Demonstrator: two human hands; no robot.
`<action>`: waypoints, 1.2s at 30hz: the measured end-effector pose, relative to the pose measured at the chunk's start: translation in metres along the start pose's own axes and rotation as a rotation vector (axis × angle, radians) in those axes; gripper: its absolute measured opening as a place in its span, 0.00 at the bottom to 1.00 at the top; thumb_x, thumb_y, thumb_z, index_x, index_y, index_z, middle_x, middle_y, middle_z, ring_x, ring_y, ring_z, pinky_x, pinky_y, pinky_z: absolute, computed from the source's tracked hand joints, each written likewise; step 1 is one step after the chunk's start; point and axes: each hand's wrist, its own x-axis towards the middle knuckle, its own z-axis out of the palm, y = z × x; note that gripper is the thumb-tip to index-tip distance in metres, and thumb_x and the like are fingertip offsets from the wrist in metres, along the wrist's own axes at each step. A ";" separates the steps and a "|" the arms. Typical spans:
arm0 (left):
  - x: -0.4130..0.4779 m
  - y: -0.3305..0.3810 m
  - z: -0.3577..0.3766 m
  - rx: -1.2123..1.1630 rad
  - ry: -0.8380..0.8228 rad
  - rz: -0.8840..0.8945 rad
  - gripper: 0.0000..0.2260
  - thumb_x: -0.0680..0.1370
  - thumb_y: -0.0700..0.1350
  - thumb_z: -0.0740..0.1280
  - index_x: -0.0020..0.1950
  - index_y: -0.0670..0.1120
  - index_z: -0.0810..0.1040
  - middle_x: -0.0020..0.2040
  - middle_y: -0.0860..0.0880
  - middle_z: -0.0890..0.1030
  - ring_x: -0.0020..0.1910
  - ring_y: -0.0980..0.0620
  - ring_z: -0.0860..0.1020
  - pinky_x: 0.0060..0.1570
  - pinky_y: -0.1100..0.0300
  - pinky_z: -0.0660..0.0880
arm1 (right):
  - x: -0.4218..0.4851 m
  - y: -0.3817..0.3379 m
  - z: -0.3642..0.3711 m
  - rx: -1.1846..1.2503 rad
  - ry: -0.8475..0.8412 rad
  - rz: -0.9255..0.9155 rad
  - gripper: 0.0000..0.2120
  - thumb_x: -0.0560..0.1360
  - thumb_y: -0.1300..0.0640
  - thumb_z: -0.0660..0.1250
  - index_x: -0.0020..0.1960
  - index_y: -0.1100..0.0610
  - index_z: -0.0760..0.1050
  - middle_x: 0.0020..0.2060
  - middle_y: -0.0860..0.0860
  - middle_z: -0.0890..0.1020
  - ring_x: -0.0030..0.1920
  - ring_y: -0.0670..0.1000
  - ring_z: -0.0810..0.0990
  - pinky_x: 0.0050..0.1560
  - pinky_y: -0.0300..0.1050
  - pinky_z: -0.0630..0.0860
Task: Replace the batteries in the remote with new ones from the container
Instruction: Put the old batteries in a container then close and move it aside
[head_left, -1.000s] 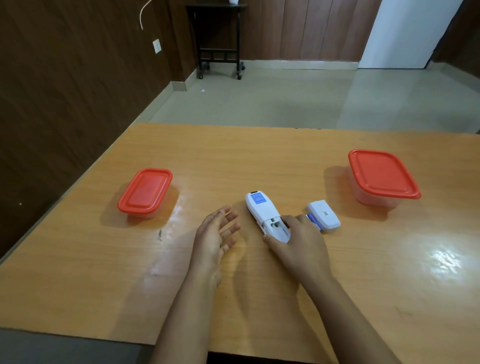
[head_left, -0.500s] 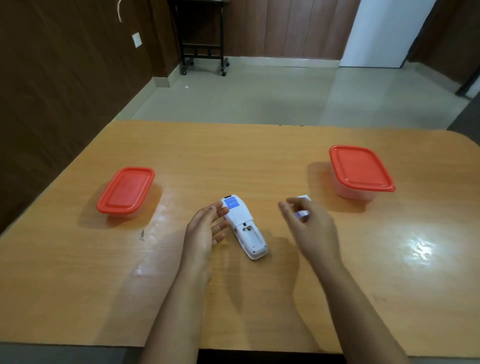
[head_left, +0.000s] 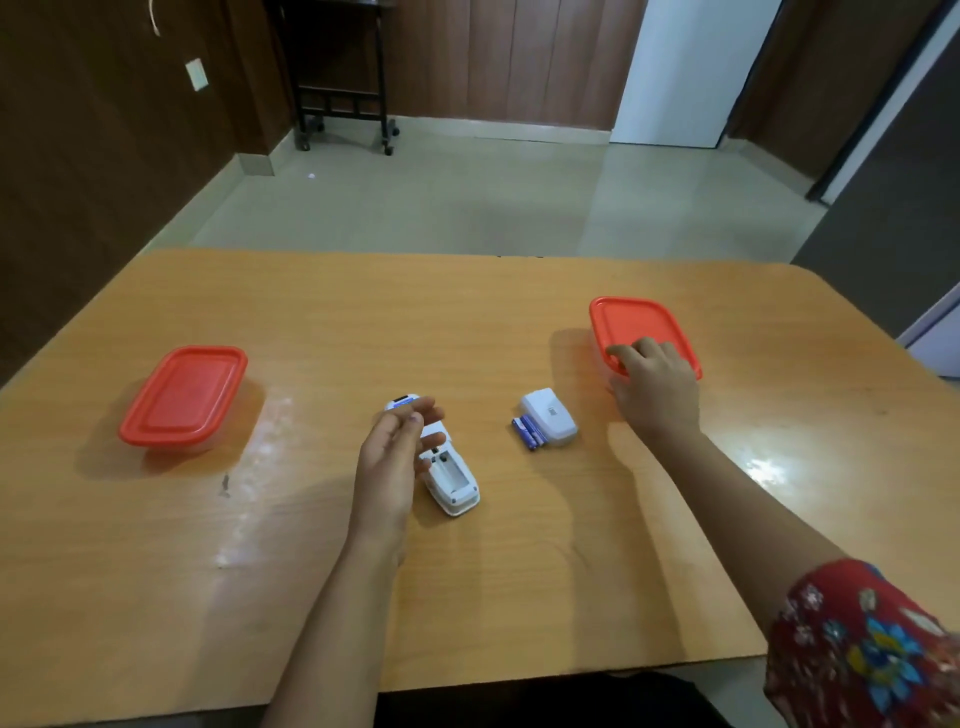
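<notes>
A white remote (head_left: 451, 477) lies face down in the middle of the wooden table (head_left: 467, 322), its battery bay open and empty. My left hand (head_left: 393, 456) hovers over its left side, fingers loosely apart, holding nothing. The white battery cover (head_left: 549, 423) lies to the right, with two blue batteries (head_left: 530, 432) against its left edge. My right hand (head_left: 650, 383) rests on the near corner of the right container's red lid (head_left: 638, 326), fingers curled over its edge. A second red-lidded container (head_left: 183, 396) stands at the left.
The table's near edge is close to my body, its far edge borders a tiled floor. A black wheeled stand (head_left: 343, 109) is by the far wall.
My right hand has left the spot beside the remote and moved right to the right container's lid. The two blue batteries now lie uncovered next to the cover. My left hand stayed by the remote.
</notes>
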 end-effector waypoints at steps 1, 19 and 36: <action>-0.002 0.000 0.002 0.000 -0.008 0.034 0.11 0.82 0.42 0.57 0.56 0.49 0.79 0.56 0.48 0.81 0.49 0.52 0.79 0.47 0.60 0.73 | -0.005 -0.001 -0.007 0.028 0.007 -0.011 0.14 0.64 0.61 0.74 0.49 0.57 0.81 0.38 0.58 0.79 0.38 0.62 0.77 0.33 0.51 0.75; -0.096 -0.049 0.020 0.215 -0.153 0.001 0.14 0.78 0.37 0.64 0.58 0.54 0.74 0.59 0.48 0.79 0.55 0.53 0.77 0.55 0.64 0.72 | -0.129 -0.034 -0.114 0.754 -0.428 0.059 0.21 0.70 0.49 0.73 0.61 0.49 0.76 0.52 0.47 0.78 0.51 0.45 0.76 0.54 0.41 0.73; -0.083 -0.082 0.079 0.784 -0.250 0.284 0.50 0.59 0.60 0.77 0.76 0.53 0.57 0.67 0.52 0.73 0.66 0.51 0.71 0.66 0.55 0.68 | -0.185 0.019 -0.084 0.330 -0.231 -0.328 0.30 0.77 0.35 0.47 0.70 0.51 0.70 0.69 0.50 0.72 0.70 0.57 0.68 0.67 0.57 0.67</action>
